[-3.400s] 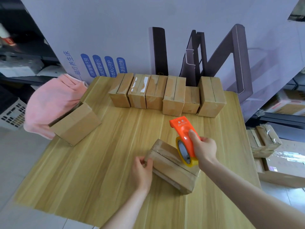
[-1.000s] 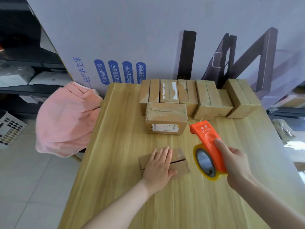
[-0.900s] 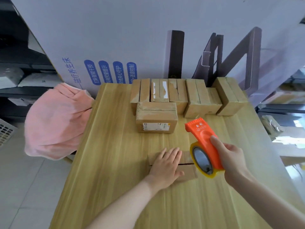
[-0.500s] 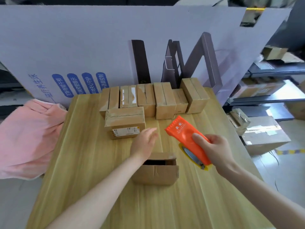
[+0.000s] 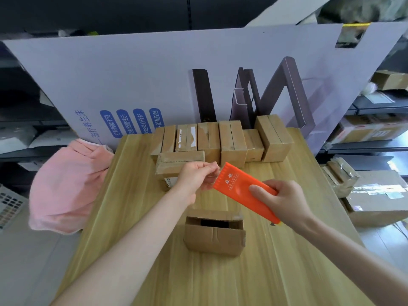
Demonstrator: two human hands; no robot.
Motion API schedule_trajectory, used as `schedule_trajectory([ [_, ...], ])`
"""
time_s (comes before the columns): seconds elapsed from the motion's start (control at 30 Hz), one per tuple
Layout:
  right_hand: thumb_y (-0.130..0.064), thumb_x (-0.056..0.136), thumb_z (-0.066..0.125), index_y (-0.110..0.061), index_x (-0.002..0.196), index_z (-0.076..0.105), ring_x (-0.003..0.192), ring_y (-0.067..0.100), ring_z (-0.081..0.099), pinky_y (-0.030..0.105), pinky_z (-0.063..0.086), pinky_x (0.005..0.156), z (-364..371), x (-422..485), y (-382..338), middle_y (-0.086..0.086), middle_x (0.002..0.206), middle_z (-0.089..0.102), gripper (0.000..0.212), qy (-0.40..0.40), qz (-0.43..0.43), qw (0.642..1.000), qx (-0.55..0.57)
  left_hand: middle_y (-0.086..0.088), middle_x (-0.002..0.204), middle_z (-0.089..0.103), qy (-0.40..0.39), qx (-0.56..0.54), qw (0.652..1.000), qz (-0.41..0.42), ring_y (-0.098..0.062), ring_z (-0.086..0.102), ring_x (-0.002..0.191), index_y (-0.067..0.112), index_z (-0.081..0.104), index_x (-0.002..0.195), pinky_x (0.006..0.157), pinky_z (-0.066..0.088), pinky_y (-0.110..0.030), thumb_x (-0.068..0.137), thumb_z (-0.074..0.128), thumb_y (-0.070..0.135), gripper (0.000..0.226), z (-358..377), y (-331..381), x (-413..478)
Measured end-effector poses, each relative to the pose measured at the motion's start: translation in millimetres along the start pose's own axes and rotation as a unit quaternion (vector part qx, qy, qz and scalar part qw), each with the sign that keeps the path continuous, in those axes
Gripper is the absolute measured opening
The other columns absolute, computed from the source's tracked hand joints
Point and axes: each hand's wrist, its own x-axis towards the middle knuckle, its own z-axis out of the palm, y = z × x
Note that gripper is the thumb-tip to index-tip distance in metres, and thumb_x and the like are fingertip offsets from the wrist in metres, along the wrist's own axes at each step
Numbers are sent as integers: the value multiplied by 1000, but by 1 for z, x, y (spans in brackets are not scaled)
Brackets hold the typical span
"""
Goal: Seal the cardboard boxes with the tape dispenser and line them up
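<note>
Above the open box (image 5: pixel 213 236) — left hand (image 5: pixel 194 176) at dispenser (image 5: pixel 242 191) edge.

My right hand (image 5: pixel 284 202) is raised and closed in a grip; my left hand (image 5: pixel 194 176) is lifted alongside, fingertips (image 5: pixel 213 167) pinched together.

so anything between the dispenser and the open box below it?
Nothing visible. The right hand holds the dispenser above the open box, the left hand pinches at its front edge, and the box's gapped top is unobstructed.
</note>
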Motion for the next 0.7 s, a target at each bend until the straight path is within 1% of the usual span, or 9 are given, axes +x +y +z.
schedule_trajectory([
  [0.07, -36, 83, 72, -15, 75, 73, 47, 28, 65, 45, 52, 36, 2, 1, -5, 6, 57, 67, 22, -10, -7, 1000, -2, -1, 73, 69, -11, -27, 999, -26, -14, 63, 64, 11, 68, 84, 70, 55, -31, 88, 68, 25, 15, -6, 1, 1],
  [0.13, -36, 83, 71, -17, 75, 73, 47, 28, 65, 46, 53, 37, 5, 3, -8, 5, 57, 67, 21, -17, -13, 1000, 0, -3, 77, 70, -15, -51, 998, -45, -15, 64, 66, 8, 67, 91, 66, 55, -30, 83, 72, 21, 16, -12, 3, 2],
  [0.2, -38, 83, 71, -19, 74, 73, 47, 28, 65, 48, 52, 38, 9, 4, -11, 6, 57, 68, 21, -26, -20, 999, -5, -4, 72, 70, 10, -60, 997, -54, -12, 64, 61, 7, 65, 88, 55, 54, -26, 83, 70, 7, 7, -15, 4, 1],
  [0.23, -40, 83, 70, -18, 74, 73, 46, 27, 65, 48, 52, 39, 12, 4, -13, 6, 58, 68, 23, -31, -25, 999, -16, -4, 68, 69, 31, -55, 997, -52, -11, 63, 57, 7, 64, 84, 50, 52, -24, 84, 67, 1, 8, -16, 4, 1],
  [0.3, -44, 81, 69, -15, 74, 73, 46, 25, 64, 49, 53, 42, 19, 4, -17, 7, 59, 68, 31, -34, -34, 997, -52, -3, 65, 65, 77, -25, 996, -35, -10, 60, 53, 8, 61, 79, 45, 49, -22, 86, 57, -9, 19, -16, 3, 2],
  [0.4, -48, 81, 67, -13, 71, 71, 47, 22, 64, 47, 55, 45, 27, 6, -25, 6, 59, 67, 37, -39, -42, 995, -82, -4, 67, 66, 132, 5, 991, -2, -12, 60, 56, 8, 62, 74, 48, 48, -25, 83, 49, -14, 27, -22, -1, 5],
  [0.5, -47, 82, 68, -13, 71, 71, 46, 21, 64, 46, 56, 44, 26, 6, -29, 4, 59, 67, 36, -51, -44, 994, -88, -6, 75, 69, 167, 7, 986, 14, -14, 63, 63, 6, 64, 79, 54, 50, -24, 81, 58, -12, 20, -40, -3, 10],
  [0.6, -41, 81, 71, -15, 70, 70, 43, 22, 64, 45, 53, 38, 15, 3, -20, -1, 52, 65, 28, -71, -19, 994, -77, -9, 81, 69, 205, -3, 979, 8, -16, 64, 68, 5, 65, 83, 60, 53, -23, 81, 63, -10, 15, -70, -11, 18],
  [0.7, -38, 80, 73, -13, 72, 71, 41, 20, 62, 36, 51, 35, 1, 4, -3, 1, 53, 67, 26, -96, 14, 991, -87, -9, 81, 69, 243, -11, 970, -6, -15, 65, 67, 6, 65, 80, 56, 50, -21, 81, 65, -8, 14, -98, -33, 23],
])
